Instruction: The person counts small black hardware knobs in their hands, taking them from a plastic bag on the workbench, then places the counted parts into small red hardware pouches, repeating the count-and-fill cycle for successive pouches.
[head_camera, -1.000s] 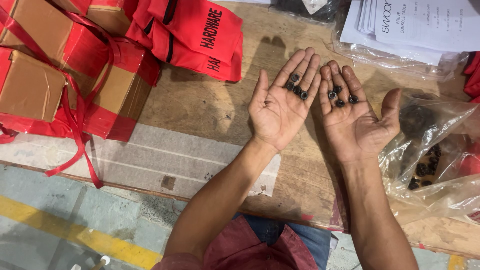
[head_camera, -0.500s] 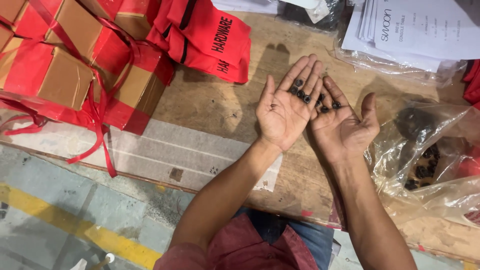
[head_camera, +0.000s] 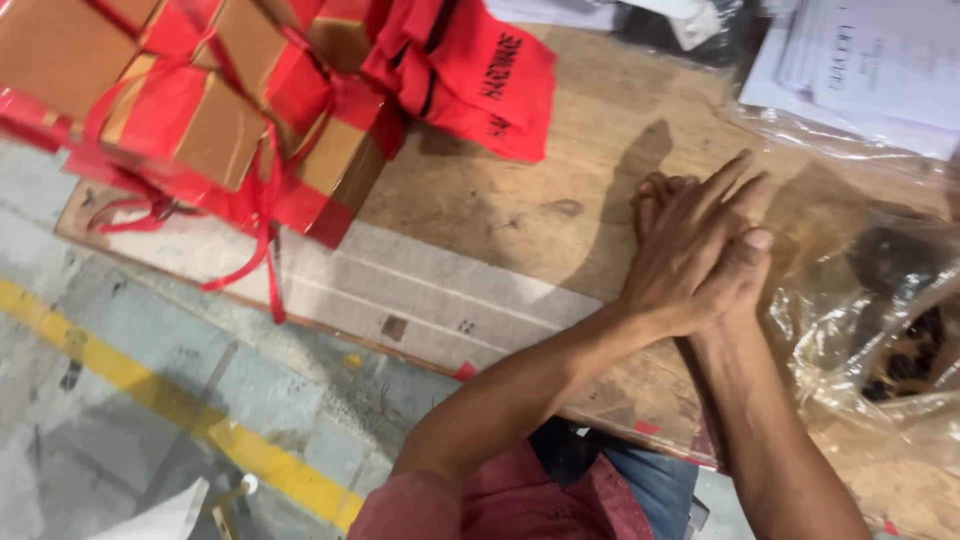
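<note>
- Tabletop (head_camera: 520, 230) ended close below my wrists, so anything slipping out from my palms could have rolled off the edge to the floor.
- Clear plastic bag (head_camera: 880, 330) of small dark pieces (head_camera: 905, 360) lay just beside my right forearm; a nudge could have spilled it.
- Left hand (head_camera: 680, 250) and right hand (head_camera: 745, 275) were pressed flat, palm to palm, fingers straight, above the tabletop.
- Couldn't tell what was between the palms, it was hidden.

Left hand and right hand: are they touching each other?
Touching. The head view shows the left hand pressed palm to palm against the right hand above the wooden table.
</note>
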